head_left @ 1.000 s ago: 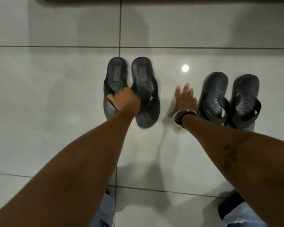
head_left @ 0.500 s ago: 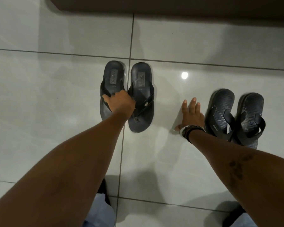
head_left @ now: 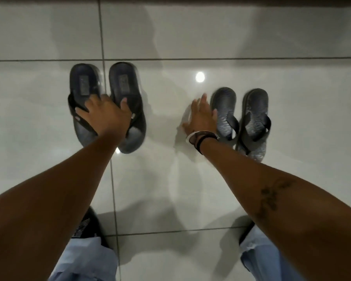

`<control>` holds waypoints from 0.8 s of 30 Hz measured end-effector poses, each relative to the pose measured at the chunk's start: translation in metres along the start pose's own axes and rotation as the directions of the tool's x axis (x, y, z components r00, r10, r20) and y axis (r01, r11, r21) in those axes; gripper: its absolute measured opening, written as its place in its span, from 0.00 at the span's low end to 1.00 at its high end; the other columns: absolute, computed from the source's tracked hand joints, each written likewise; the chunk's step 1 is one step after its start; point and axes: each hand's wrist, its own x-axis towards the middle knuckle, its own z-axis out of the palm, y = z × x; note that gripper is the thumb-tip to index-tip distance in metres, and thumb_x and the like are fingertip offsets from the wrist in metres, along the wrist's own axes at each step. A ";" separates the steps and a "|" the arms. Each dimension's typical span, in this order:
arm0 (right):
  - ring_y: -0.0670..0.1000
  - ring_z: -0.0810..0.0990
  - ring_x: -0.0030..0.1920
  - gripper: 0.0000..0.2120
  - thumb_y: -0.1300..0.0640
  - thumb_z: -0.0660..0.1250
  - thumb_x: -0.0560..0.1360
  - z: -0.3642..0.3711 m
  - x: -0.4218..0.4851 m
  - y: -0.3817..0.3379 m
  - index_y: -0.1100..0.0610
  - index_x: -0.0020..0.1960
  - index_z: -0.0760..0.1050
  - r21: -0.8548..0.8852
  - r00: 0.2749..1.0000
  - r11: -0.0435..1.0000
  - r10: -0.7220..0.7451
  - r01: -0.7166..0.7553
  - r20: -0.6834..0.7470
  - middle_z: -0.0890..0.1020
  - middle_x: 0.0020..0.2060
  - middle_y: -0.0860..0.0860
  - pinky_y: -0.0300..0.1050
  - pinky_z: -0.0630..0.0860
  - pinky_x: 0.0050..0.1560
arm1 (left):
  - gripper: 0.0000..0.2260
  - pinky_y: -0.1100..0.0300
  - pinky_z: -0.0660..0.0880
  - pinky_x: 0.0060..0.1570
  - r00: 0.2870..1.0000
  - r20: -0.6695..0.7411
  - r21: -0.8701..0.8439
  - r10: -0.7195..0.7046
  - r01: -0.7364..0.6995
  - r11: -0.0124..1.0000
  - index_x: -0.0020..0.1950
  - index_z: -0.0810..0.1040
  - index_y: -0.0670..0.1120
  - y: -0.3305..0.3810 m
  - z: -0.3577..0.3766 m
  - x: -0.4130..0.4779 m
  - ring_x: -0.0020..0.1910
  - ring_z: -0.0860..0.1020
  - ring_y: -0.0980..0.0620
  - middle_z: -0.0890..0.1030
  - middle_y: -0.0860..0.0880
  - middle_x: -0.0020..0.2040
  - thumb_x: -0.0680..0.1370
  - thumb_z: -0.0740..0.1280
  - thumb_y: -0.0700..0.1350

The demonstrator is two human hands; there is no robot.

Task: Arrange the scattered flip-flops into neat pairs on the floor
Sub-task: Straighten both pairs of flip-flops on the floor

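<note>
Two pairs of flip-flops stand on the glossy tiled floor. The dark left pair has one flip-flop (head_left: 83,84) close beside the other (head_left: 123,78), toes pointing towards me. My left hand (head_left: 105,116) lies across both of their straps with its fingers spread. The grey patterned right pair (head_left: 224,98) (head_left: 255,106) stands side by side, straps nearly touching. My right hand (head_left: 201,116) is flat, fingers together, its edge against the outer left side of the nearer grey flip-flop. It grips nothing.
A dark strip (head_left: 190,0), a baseboard or furniture edge, runs along the top. My feet in dark footwear (head_left: 87,226) (head_left: 247,232) and light trouser legs are at the bottom. Bracelets (head_left: 201,137) circle my right wrist. A lamp reflection (head_left: 200,77) shines between the pairs.
My left hand has uncurled from a fist over the dark pair's straps to spread fingers. My right hand has shifted right, up against the grey flip-flop. The camera has moved.
</note>
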 end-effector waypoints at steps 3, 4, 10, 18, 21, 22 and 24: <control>0.62 0.62 0.73 0.33 0.46 0.67 0.74 -0.022 -0.001 0.051 0.61 0.73 0.64 0.111 0.919 0.978 0.206 -0.178 -0.337 0.60 0.75 0.62 0.58 0.60 0.73 | 0.31 0.38 0.54 0.73 0.953 -0.033 -0.074 0.301 -0.303 0.950 0.72 0.68 0.40 0.055 0.002 -0.020 0.74 0.63 0.38 0.67 0.37 0.74 0.78 0.55 0.61; 0.63 0.66 0.70 0.32 0.44 0.68 0.73 -0.025 -0.002 0.068 0.62 0.70 0.67 0.147 0.887 0.944 0.329 -0.296 -0.325 0.65 0.72 0.63 0.58 0.63 0.70 | 0.32 0.40 0.51 0.75 0.917 0.024 -0.102 0.398 -0.394 0.914 0.75 0.64 0.40 0.073 0.008 -0.026 0.77 0.59 0.40 0.62 0.37 0.77 0.79 0.56 0.61; 0.61 0.76 0.59 0.17 0.44 0.64 0.71 -0.016 -0.003 0.128 0.54 0.50 0.80 0.130 0.856 0.847 0.515 -0.515 0.035 0.83 0.52 0.57 0.59 0.66 0.66 | 0.47 0.44 0.49 0.77 0.812 0.410 -0.114 0.416 -0.407 0.906 0.81 0.45 0.42 0.135 0.051 -0.061 0.80 0.44 0.39 0.41 0.38 0.80 0.74 0.69 0.61; 0.55 0.80 0.47 0.07 0.53 0.61 0.71 -0.035 0.025 0.159 0.53 0.39 0.75 0.121 0.883 0.884 0.462 -0.452 -0.082 0.73 0.27 0.49 0.53 0.63 0.68 | 0.50 0.44 0.54 0.76 0.817 0.411 -0.004 0.405 -0.442 0.897 0.80 0.43 0.42 0.135 0.053 -0.063 0.80 0.45 0.39 0.40 0.38 0.80 0.72 0.72 0.58; 0.56 0.79 0.50 0.05 0.54 0.62 0.70 -0.058 0.040 0.191 0.53 0.42 0.76 0.107 0.894 0.902 0.430 -0.419 -0.126 0.72 0.28 0.50 0.54 0.61 0.69 | 0.50 0.44 0.55 0.76 0.820 0.419 -0.009 0.390 -0.425 0.905 0.80 0.43 0.41 0.138 0.052 -0.063 0.79 0.45 0.38 0.40 0.38 0.80 0.72 0.73 0.56; 0.56 0.79 0.51 0.05 0.54 0.62 0.71 -0.064 0.044 0.201 0.53 0.42 0.76 0.099 0.896 0.906 0.423 -0.412 -0.136 0.74 0.29 0.50 0.54 0.60 0.69 | 0.50 0.44 0.55 0.76 0.822 0.416 -0.008 0.388 -0.423 0.906 0.80 0.43 0.41 0.140 0.053 -0.063 0.79 0.45 0.37 0.40 0.37 0.80 0.73 0.73 0.55; 0.57 0.79 0.54 0.07 0.51 0.61 0.73 -0.074 0.051 0.216 0.53 0.43 0.76 0.094 0.901 0.910 0.413 -0.404 -0.132 0.78 0.33 0.52 0.54 0.59 0.70 | 0.50 0.44 0.56 0.76 0.825 0.416 -0.001 0.382 -0.420 0.907 0.80 0.43 0.40 0.142 0.054 -0.062 0.79 0.45 0.37 0.40 0.37 0.80 0.73 0.73 0.55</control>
